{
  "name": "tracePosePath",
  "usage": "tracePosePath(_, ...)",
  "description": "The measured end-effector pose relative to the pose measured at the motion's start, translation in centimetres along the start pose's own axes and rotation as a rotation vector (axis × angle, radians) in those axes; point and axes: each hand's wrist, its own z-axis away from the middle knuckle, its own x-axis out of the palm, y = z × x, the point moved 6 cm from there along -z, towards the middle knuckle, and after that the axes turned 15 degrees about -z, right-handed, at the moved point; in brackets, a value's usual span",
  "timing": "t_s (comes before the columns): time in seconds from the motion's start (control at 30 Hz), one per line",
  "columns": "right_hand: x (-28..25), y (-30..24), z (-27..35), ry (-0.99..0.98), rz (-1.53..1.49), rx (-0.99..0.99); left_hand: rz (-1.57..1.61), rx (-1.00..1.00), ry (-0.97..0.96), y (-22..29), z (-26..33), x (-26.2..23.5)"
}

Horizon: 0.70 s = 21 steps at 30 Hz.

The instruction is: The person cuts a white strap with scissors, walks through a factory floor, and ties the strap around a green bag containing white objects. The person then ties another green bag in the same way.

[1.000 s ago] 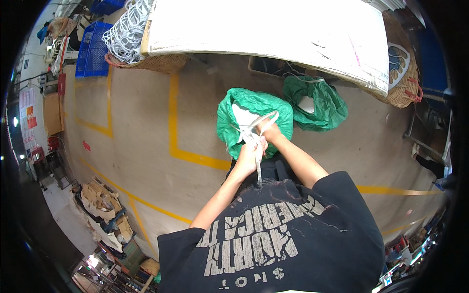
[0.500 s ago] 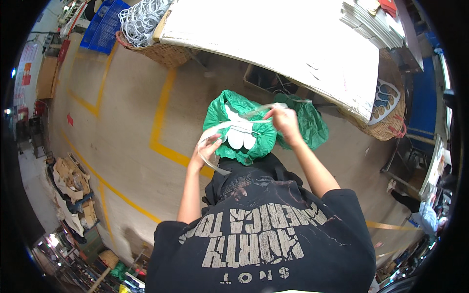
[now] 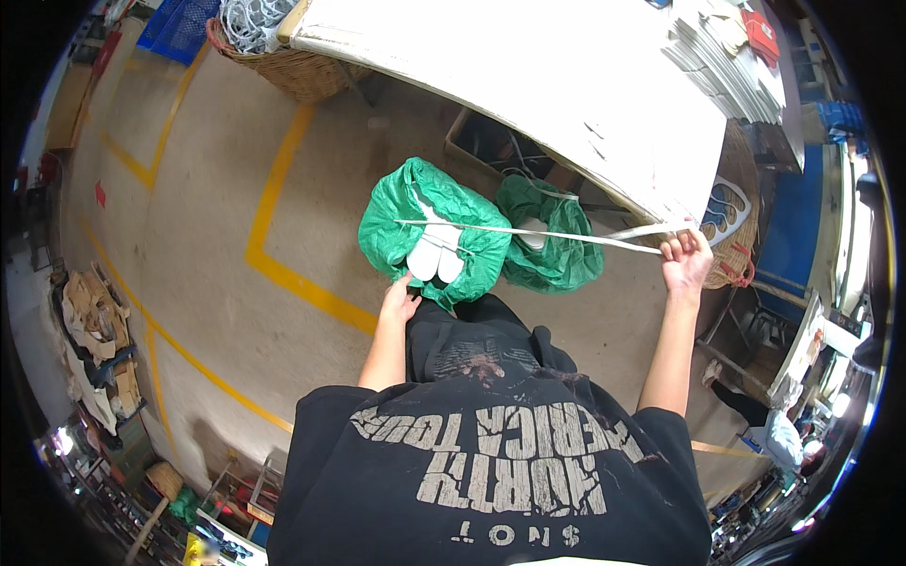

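Looking down from my head, my right hand (image 3: pixel 686 260) sits at about three o'clock, fingers closed in a pinch on the end of a long thin white strip (image 3: pixel 528 231). The strip runs nearly level from that hand across to about eleven o'clock of my chest, passing over both bags. My left hand (image 3: pixel 400 304) is low, just above my chest, resting at the lower rim of the crinkled green plastic bag (image 3: pixel 392 231); whether its fingers grip the plastic I cannot tell. That bag lies open on the concrete floor (image 3: pixel 189 189) and holds a couple of white oval pieces (image 3: pixel 434 259) near its mouth. Just beside it, toward one o'clock, a second green plastic bag (image 3: pixel 557 259) holds something pale, mostly hidden. Above both, at twelve o'clock, a worn white tabletop (image 3: pixel 528 85) juts out, with stacked white sheets (image 3: pixel 722 57) at its far right. A woven wicker basket (image 3: pixel 302 71) filled with white wire pieces stands at eleven o'clock.
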Motion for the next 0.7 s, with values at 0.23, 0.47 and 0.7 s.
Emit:
tracePosePath(0.23, -3.0, -7.4, -2.7, 0.017, -0.024, -0.142, 0.385, 0.083, -0.003, 0.1, 1.0, -1.7)
tracePosePath(0.47, -7.1, -18.2, -2.9, 0.171, 0.000, -0.555, 0.209, 0.042, -0.094, -1.2, 3.8, -2.2)
tracePosePath(0.7, 0.4, -10.2, 0.9, 0.130, 0.472, -0.676, 0.191, 0.133, -0.102, -1.3, 2.5, -1.9)
